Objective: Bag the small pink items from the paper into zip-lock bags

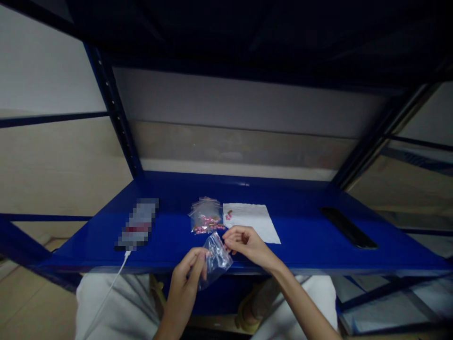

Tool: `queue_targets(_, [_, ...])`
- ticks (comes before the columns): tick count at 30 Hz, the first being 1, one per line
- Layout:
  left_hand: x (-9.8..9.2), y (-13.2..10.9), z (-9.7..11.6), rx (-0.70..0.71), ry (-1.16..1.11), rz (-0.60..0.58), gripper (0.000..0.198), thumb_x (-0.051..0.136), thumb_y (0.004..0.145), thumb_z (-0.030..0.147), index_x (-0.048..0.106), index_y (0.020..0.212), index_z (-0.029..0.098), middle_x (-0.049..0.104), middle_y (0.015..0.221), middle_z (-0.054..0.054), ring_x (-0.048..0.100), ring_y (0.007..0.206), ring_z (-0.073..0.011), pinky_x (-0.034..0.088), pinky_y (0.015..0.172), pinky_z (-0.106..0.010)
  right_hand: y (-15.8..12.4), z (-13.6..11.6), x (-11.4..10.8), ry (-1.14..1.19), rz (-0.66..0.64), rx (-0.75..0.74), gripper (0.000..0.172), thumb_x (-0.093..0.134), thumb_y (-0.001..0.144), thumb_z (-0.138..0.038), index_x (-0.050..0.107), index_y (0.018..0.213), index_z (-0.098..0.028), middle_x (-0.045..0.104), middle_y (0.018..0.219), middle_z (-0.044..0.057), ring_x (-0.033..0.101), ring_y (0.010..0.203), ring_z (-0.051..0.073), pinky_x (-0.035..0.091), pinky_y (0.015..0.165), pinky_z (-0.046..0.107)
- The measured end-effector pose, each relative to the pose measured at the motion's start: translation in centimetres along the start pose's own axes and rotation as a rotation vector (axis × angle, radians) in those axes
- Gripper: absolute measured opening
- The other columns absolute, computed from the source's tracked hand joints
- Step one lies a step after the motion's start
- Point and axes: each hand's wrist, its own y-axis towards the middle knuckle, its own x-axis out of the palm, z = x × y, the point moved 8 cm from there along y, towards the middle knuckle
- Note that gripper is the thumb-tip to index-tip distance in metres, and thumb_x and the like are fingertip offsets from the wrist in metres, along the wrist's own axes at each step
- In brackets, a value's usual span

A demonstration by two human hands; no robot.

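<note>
A clear zip-lock bag (216, 259) hangs tilted over the front edge of the blue shelf, pinched along its left side by my left hand (189, 270). My right hand (247, 242) is closed at the bag's upper right, by its mouth. Whatever lies between those fingertips is too small and blurred to name. Just beyond is a pile of similar zip-lock bags (207, 212) with small pink pieces inside. A white paper sheet (255, 222) lies right of the pile, and a small pink and gold piece (229, 215) rests on its left edge.
On the blue shelf (290, 203), a phone (138, 224) with a white cable (116, 276) lies at the left. A dark phone-like slab (349, 228) lies at the right. Blue uprights (111, 101) flank the shelf, and a dark upper shelf (247, 38) hangs overhead.
</note>
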Motion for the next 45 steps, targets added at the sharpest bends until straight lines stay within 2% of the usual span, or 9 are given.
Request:
queue_targets(3, [1.2, 0.8, 0.0, 0.007, -0.071, -0.058, 0.034, 0.043, 0.083, 0.045, 0.057, 0.071, 0.016, 0.045, 0.051, 0.003, 0.045, 0.051, -0.0111, 0.034, 0.051, -0.020, -0.3, 0.9, -0.1, 0.078, -0.044, 0.062, 0.034, 0.072, 0.066, -0.035, 0.067, 0.094, -0.018, 0.066, 0.070, 0.000, 0.057, 0.058, 0.009, 0.045, 0.055, 0.020])
queue_targets(7, [2.0, 2.7, -0.1, 0.054, 0.023, -0.016, 0.029, 0.043, 0.083, 0.042, 0.058, 0.081, 0.017, 0.046, 0.050, 0.004, 0.047, 0.051, -0.0127, 0.036, 0.053, -0.023, -0.4, 1.4, -0.9, 0.139, 0.012, 0.133, 0.028, 0.075, 0.060, -0.037, 0.071, 0.077, -0.014, 0.064, 0.059, 0.000, 0.054, 0.050, 0.007, 0.044, 0.054, 0.020])
queue_targets(12, [0.2, 2.7, 2.9, 0.246, 0.445, 0.548, 0.029, 0.056, 0.076, 0.034, 0.055, 0.102, 0.021, 0.061, 0.087, -0.004, 0.054, 0.086, -0.0219, 0.035, 0.081, -0.036, -0.7, 2.4, -2.7, 0.210, 0.101, 0.189, 0.034, 0.078, 0.055, -0.034, 0.071, 0.082, -0.014, 0.067, 0.067, 0.002, 0.058, 0.058, 0.009, 0.046, 0.059, 0.021])
queue_targets(14, [1.0, 2.1, 4.4, 0.338, 0.527, 0.613, 0.021, 0.056, 0.076, 0.034, 0.058, 0.093, 0.021, 0.060, 0.092, -0.005, 0.052, 0.091, -0.0231, 0.033, 0.083, -0.037, -0.8, 3.0, -3.5, 0.204, 0.141, 0.197, 0.035, 0.079, 0.055, -0.031, 0.071, 0.085, -0.014, 0.068, 0.070, 0.003, 0.059, 0.059, 0.010, 0.047, 0.060, 0.021])
queue_targets(17, [3.8, 2.2, 5.5, 0.448, 0.575, 0.420, 0.020, 0.052, 0.079, 0.035, 0.059, 0.066, 0.021, 0.060, 0.073, -0.003, 0.054, 0.078, -0.0193, 0.033, 0.077, -0.032, -0.9, 3.6, -4.3, 0.202, 0.176, 0.192, 0.032, 0.078, 0.057, -0.029, 0.071, 0.085, -0.015, 0.069, 0.074, 0.003, 0.060, 0.062, 0.010, 0.047, 0.061, 0.020])
queue_targets(20, [6.3, 3.2, 4.1, 0.375, 0.490, 0.134, 0.034, 0.046, 0.082, 0.036, 0.052, 0.053, 0.020, 0.053, 0.052, 0.001, 0.051, 0.057, -0.0134, 0.034, 0.060, -0.024, -1.1, 3.6, -4.5, 0.205, 0.192, 0.197, 0.034, 0.078, 0.055, -0.029, 0.071, 0.085, -0.015, 0.070, 0.076, 0.004, 0.061, 0.063, 0.011, 0.048, 0.061, 0.021])
queue_targets(29, [8.0, 5.1, 0.8, 0.157, 0.053, -0.178, 0.037, 0.044, 0.082, 0.047, 0.044, 0.058, 0.018, 0.043, 0.043, 0.006, 0.045, 0.036, -0.0074, 0.031, 0.040, -0.017, -1.0, 3.3, -4.3, 0.132, 0.194, 0.167, 0.024, 0.078, 0.055, -0.030, 0.071, 0.072, -0.015, 0.067, 0.065, 0.002, 0.057, 0.056, 0.009, 0.045, 0.051, 0.018])
queue_targets(37, [8.2, 5.3, 0.0, 0.056, -0.099, -0.254, 0.039, 0.044, 0.080, 0.051, 0.046, 0.062, 0.017, 0.045, 0.042, 0.006, 0.045, 0.034, -0.0060, 0.032, 0.035, -0.015, -1.0, 2.7, -3.4, 0.072, 0.099, 0.131, 0.028, 0.071, 0.062, -0.040, 0.071, 0.074, -0.014, 0.066, 0.066, 0.000, 0.057, 0.057, 0.008, 0.049, 0.054, 0.020])
queue_targets(45, [8.2, 5.2, -0.3, 0.040, -0.065, -0.271, 0.040, 0.050, 0.077, 0.050, 0.043, 0.056, 0.017, 0.045, 0.038, 0.007, 0.046, 0.033, -0.0062, 0.033, 0.036, -0.015, -0.8, 3.5, -3.7, 0.068, 0.154, 0.158, 0.027, 0.072, 0.060, -0.038, 0.071, 0.071, -0.014, 0.064, 0.059, 0.000, 0.053, 0.049, 0.007, 0.048, 0.048, 0.018])
